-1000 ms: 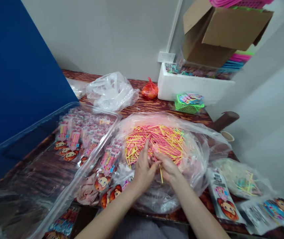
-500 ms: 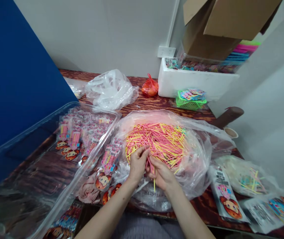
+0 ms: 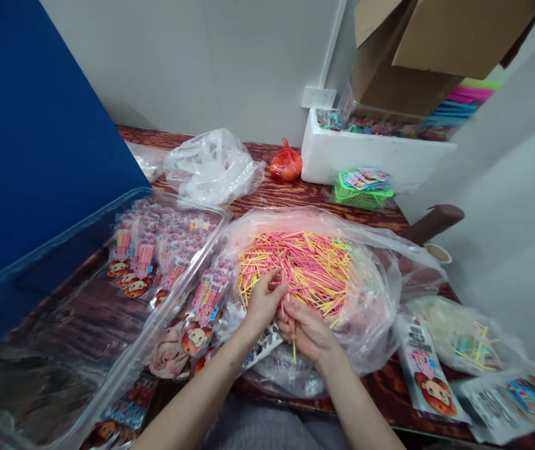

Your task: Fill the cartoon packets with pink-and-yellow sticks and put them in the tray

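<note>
My left hand (image 3: 264,305) is over the near left edge of a heap of thin pink and yellow sticks (image 3: 309,262), thumb and forefinger closed round a pink stick. Beside it on the right, my right hand (image 3: 309,330) has its fingers curled round a few sticks; a yellow one (image 3: 294,351) pokes out below them. The heap lies in an opened clear plastic bag (image 3: 374,325). Between my wrists shows part of a printed packet (image 3: 268,345); whether a hand holds it is hidden.
A clear plastic tub (image 3: 152,322) on the left holds many filled packets (image 3: 143,247). Flat printed bags (image 3: 429,375) lie right. Behind are a crumpled plastic bag (image 3: 214,165), a red bag of fruit (image 3: 286,164), a green basket (image 3: 359,197) and a white foam box (image 3: 370,153).
A printed packet now shows between my wrists. My left hand's fingers have opened slightly and shifted a little. My right hand keeps its sticks, and the view has shifted slightly.
</note>
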Available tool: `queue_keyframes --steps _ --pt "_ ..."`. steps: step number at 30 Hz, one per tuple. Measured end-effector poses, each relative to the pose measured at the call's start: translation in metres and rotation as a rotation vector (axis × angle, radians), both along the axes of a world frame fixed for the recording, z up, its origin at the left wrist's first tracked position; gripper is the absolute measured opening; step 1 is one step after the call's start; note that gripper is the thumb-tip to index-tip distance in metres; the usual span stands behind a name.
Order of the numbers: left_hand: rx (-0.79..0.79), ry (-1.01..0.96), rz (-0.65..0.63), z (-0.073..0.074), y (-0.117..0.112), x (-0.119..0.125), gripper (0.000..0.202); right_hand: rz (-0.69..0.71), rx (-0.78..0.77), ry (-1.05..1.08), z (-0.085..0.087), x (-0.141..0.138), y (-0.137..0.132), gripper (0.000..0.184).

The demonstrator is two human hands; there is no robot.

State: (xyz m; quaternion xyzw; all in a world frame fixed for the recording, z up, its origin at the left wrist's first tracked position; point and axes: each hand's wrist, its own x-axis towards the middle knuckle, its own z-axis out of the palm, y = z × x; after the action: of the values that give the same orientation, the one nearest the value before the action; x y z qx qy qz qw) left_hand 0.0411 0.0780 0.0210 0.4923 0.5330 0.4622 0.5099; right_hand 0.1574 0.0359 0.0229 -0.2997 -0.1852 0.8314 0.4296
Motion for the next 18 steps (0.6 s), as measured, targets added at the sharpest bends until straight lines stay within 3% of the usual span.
queue_keyframes --steps 4,10,16,18 --pt "0.016 -0.037 -0.077 -0.003 -0.004 0.002 0.042 -0.026 -0.045 -0.015 -0.006 -0.001 0.0 0.032" --pt "-0.007 -0.175 -0.097 0.006 -0.01 0.005 0.013 0.002 -0.013 -0.056 -0.006 0.001 -0.002 0.034" --pt "0.056 -0.119 -0.123 0.016 -0.015 0.0 0.019 0.056 0.037 -0.157 -0.001 0.006 -0.003 0.033" --pt "0.114 -0.098 -0.139 0.019 -0.019 -0.002 0.025 -0.009 0.073 -0.277 0.0 0.004 -0.003 0.034"
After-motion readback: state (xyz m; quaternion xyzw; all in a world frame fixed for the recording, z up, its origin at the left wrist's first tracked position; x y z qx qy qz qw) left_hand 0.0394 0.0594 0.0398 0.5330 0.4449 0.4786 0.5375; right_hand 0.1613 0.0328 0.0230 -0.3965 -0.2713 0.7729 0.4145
